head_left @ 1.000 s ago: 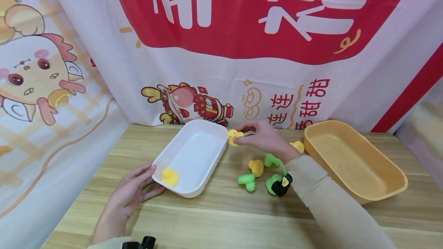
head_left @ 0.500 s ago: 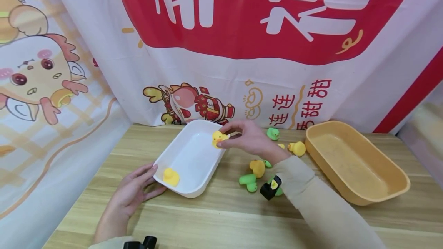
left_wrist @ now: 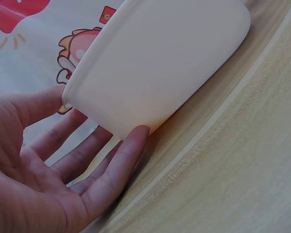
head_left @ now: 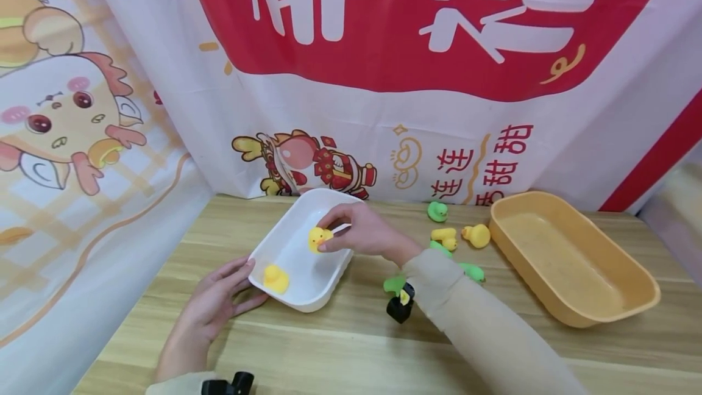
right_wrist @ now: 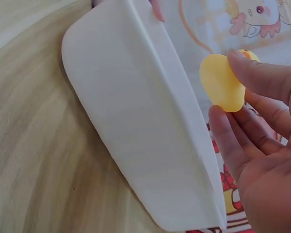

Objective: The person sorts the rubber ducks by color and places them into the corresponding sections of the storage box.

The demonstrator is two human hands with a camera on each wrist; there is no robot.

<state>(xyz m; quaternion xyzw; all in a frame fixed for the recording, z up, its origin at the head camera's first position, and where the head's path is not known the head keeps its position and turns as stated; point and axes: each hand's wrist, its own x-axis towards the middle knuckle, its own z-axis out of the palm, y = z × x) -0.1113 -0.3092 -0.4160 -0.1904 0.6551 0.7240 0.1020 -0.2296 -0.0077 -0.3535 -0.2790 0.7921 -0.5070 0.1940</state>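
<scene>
In the head view a white plastic tub (head_left: 325, 201) stands on the wooden table, with one yellow rubber duck (head_left: 276, 279) lying in its near left end. My left hand (head_left: 219, 294) holds that near left corner, fingers against the rim and the outer wall; the left wrist view shows the fingers spread around the corner. Over the tub's opening, my right hand (head_left: 364, 230) pinches another yellow rubber duck (head_left: 318, 239) between thumb and fingers. The right wrist view shows this duck (right_wrist: 222, 83) beside the tub's rim, clear of it.
Several small green and yellow ducks lie between the tubs, among them a green duck (head_left: 437, 211) and a yellow duck (head_left: 476, 235). My right sleeve partly covers them. A tan tub (head_left: 581, 285) stands at the right. A printed cloth (head_left: 384, 114) hangs behind the table.
My right hand has carried the yellow rubber duck leftward, from beside the white tub's right rim to over its inside. My left hand keeps its place at the tub's corner.
</scene>
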